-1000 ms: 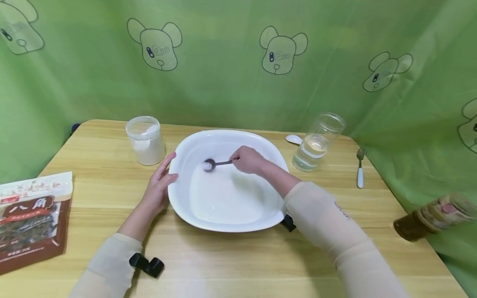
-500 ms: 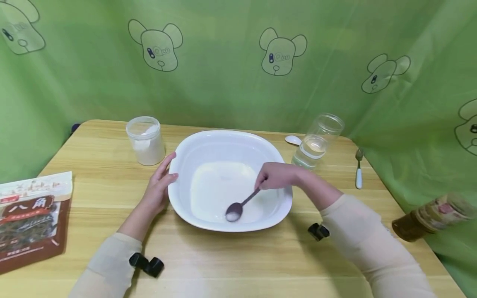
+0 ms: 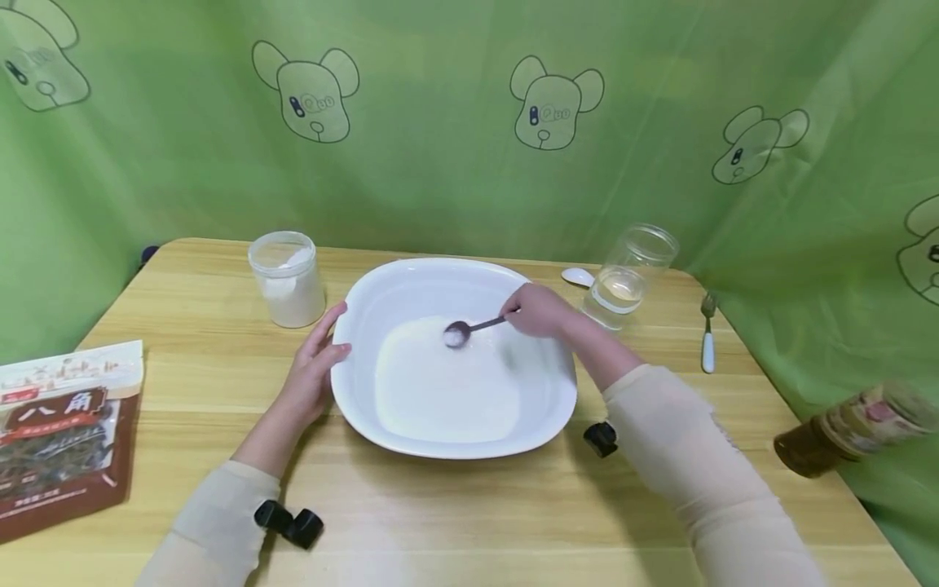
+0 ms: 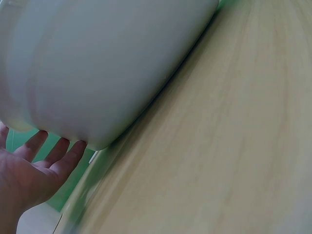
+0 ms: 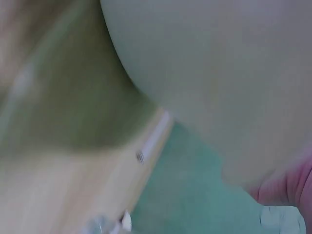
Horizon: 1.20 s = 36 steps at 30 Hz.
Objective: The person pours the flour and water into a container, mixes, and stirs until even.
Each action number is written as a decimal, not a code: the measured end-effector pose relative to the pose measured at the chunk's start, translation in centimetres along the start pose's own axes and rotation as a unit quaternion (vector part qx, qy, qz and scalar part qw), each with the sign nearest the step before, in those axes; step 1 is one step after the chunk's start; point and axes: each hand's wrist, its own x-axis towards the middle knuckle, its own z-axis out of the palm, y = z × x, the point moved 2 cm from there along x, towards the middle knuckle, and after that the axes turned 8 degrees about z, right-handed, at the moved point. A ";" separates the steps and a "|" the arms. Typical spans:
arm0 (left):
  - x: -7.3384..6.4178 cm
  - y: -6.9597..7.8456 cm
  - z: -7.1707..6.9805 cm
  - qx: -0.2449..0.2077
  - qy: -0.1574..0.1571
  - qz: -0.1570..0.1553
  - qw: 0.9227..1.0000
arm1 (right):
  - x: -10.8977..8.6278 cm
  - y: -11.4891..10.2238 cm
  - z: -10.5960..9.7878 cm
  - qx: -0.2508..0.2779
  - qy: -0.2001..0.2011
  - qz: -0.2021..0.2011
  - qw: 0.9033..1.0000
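A dark spoon (image 3: 458, 333) is held by its handle in my right hand (image 3: 541, 311), over the far part of a white basin (image 3: 455, 449). White material shows in the spoon's bowl. The basin's pale inside makes it hard to tell what lies in it. My left hand (image 3: 311, 367) rests against the basin's left side, near the rim. In the left wrist view, the fingertips of that left hand (image 4: 36, 175) touch the basin's outer wall (image 4: 112, 63). The right wrist view shows mostly the basin's outside (image 5: 209, 73); the spoon is hidden there.
Behind the left hand stands a clear jar (image 3: 288, 281) of white powder. A glass of water (image 3: 625, 281), a white spoon (image 3: 578, 277) and a fork (image 3: 707, 338) lie or stand right. A brown bottle (image 3: 844, 432) is at the right edge, a star anise bag (image 3: 66, 440) left.
The right hand has carried the spoon from the left part of the basin to its near side, then back toward the far middle. The left hand has stayed at the basin's side.
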 end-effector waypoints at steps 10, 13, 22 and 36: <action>-0.1 0.1 0.1 0.004 0.004 0.002 1.000 | -0.6 -4.8 4.4 0.085 -0.095 -0.039 0.991; -0.2 0.1 0.1 0.005 0.002 0.000 1.000 | -2.0 -4.7 4.2 0.078 -0.140 -0.073 0.984; -0.1 0.3 0.2 0.007 0.006 -0.007 1.000 | -4.6 -0.7 -0.3 -0.027 -0.166 -0.077 0.983; 0.0 0.1 0.2 0.002 0.008 -0.009 1.000 | 0.2 -0.2 0.4 -0.018 -0.011 0.046 0.999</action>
